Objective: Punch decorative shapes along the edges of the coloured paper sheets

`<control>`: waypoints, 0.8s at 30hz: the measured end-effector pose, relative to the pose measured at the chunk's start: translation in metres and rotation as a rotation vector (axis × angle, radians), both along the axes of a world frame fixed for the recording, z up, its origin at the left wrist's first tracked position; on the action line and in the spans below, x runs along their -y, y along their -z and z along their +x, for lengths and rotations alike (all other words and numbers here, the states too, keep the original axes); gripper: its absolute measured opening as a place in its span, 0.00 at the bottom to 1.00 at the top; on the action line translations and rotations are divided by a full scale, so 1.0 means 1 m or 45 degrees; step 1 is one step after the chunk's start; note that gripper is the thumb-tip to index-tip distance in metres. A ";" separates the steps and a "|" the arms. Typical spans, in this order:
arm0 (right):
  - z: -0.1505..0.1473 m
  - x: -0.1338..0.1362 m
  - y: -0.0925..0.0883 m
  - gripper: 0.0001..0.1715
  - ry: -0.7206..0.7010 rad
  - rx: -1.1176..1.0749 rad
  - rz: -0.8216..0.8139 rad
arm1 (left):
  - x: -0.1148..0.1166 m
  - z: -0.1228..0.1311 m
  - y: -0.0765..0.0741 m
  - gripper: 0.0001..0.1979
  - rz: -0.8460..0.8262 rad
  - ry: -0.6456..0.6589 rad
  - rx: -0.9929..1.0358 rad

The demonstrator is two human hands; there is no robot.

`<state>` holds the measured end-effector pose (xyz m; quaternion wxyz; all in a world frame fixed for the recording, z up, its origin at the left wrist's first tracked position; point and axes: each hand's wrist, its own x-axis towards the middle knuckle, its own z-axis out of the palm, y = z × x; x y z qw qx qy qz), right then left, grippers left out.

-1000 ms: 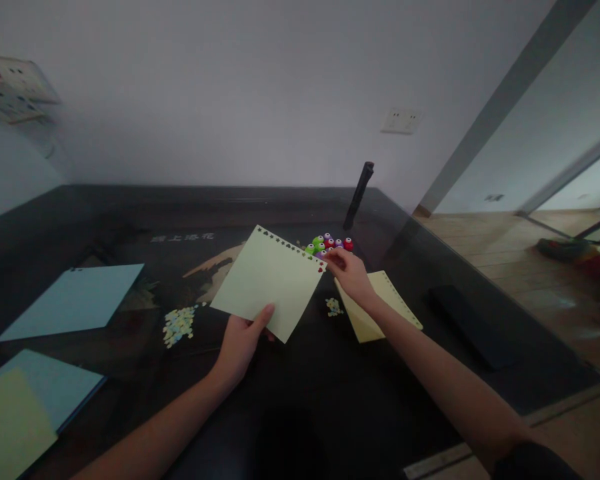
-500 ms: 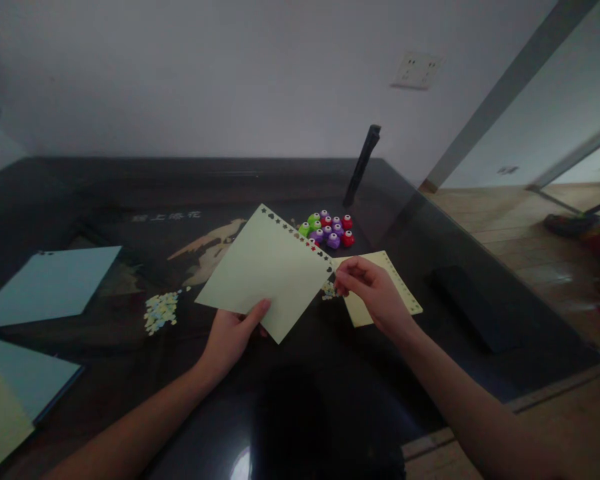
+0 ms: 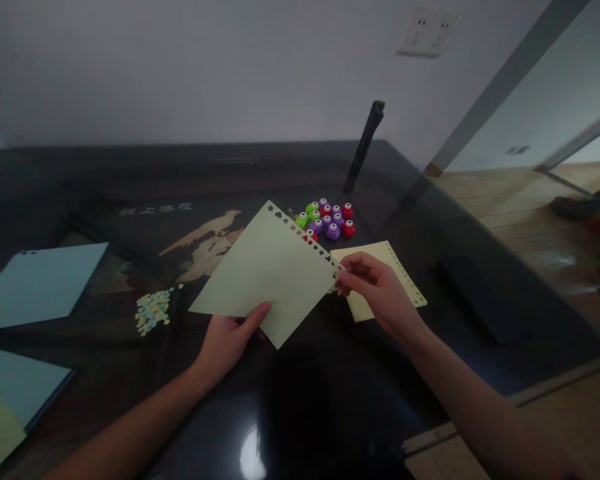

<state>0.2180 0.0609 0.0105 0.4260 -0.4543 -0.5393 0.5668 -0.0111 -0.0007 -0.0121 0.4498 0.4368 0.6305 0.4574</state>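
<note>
A pale green sheet of paper is held up at a slant over the dark table. Along its upper right edge runs a row of punched shapes, stars and hearts among them. My left hand grips the lower edge, thumb on top and fingers underneath. The fingertips of my right hand pinch the sheet's right corner, at the end of the punched row. Behind the sheet sits a cluster of small craft punches in green, purple and red. Under my right hand lies a yellow sheet with punched holes along one edge.
A pile of small paper cutouts lies left of the sheet. Farther left are a blue sheet and a stack of blue and yellow paper. A black upright post stands at the back, and a dark flat object lies right.
My right hand has come onto the green sheet's right corner and now pinches it. The sheet has turned slightly, and the camera view has shifted a little.
</note>
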 end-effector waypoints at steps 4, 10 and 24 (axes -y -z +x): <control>0.001 0.000 0.000 0.13 0.014 0.023 -0.007 | 0.000 -0.001 0.000 0.12 -0.010 -0.015 -0.014; -0.001 0.000 -0.001 0.12 -0.006 0.050 -0.028 | 0.001 -0.001 0.001 0.12 -0.001 0.004 -0.039; -0.004 0.006 -0.007 0.10 -0.160 -0.196 -0.176 | -0.002 -0.008 0.013 0.14 0.034 0.126 -0.007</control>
